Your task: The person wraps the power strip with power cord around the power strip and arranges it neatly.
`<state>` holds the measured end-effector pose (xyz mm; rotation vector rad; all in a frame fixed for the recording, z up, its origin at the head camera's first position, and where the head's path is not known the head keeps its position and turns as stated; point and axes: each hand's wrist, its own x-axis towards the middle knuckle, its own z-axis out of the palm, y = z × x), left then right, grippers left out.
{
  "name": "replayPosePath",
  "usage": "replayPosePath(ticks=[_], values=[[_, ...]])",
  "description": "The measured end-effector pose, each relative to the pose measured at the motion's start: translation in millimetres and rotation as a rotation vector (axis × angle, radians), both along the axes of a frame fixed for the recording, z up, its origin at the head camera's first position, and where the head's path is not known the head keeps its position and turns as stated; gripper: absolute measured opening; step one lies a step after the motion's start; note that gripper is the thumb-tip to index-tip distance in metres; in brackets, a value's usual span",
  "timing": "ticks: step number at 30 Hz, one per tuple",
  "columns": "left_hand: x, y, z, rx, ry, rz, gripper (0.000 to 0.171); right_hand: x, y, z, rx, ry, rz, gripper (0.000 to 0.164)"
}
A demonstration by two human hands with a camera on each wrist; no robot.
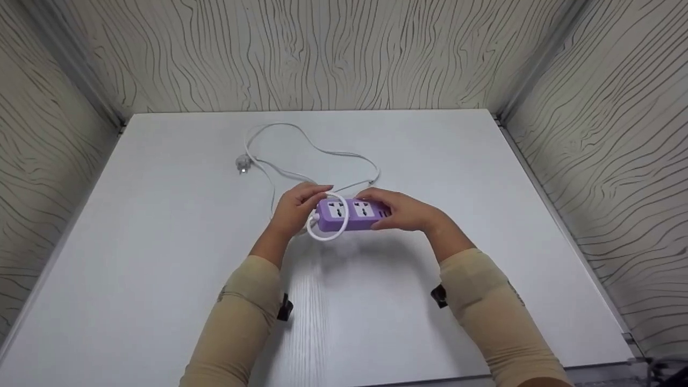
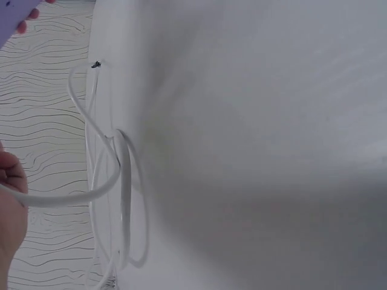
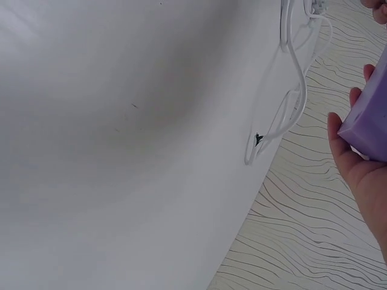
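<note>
A purple power strip (image 1: 348, 221) with white socket faces is held above the white table. My right hand (image 1: 406, 210) grips its right end, thumb along the near side and fingers over the far side. In the right wrist view that hand (image 3: 363, 187) cups the purple casing (image 3: 372, 130). At the strip's left end, my left hand (image 1: 293, 209) holds the white cord (image 1: 344, 217), which loops across the front of the strip. The left wrist view shows curled fingers of this hand (image 2: 12, 208) at the cord (image 2: 72, 198).
The rest of the cord (image 1: 333, 152) lies in loose loops on the far part of the table (image 1: 161, 242). Its plug (image 1: 243, 163) rests left of the hands. A small black tie (image 2: 96, 64) is on the cord. Wood-grain panels (image 1: 301, 59) enclose the back and sides.
</note>
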<state>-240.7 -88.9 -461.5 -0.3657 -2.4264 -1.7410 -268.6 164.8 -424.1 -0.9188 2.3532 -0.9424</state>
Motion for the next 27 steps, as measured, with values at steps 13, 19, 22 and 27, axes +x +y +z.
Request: replayPosePath(ticks=[13,19,22,27], values=[[-1.8,5,-24.2,-0.171,0.022,0.226,0.031,1.1,-5,1.1,-0.109,0.074,-0.115,0.059],[-2.9,11,-28.2,-0.123,-0.129,0.189,0.022,4.1,-14,6.9,-0.126,0.145,-0.256,0.059],[-2.6,16,-25.8,-0.152,-0.152,0.141,0.024,6.7,-20,9.4,-0.098,0.184,-0.325,0.061],[1.1,20,-25.1,-0.225,-0.088,0.095,0.036,7.1,-25,12.5,-0.058,0.269,-0.442,0.063]])
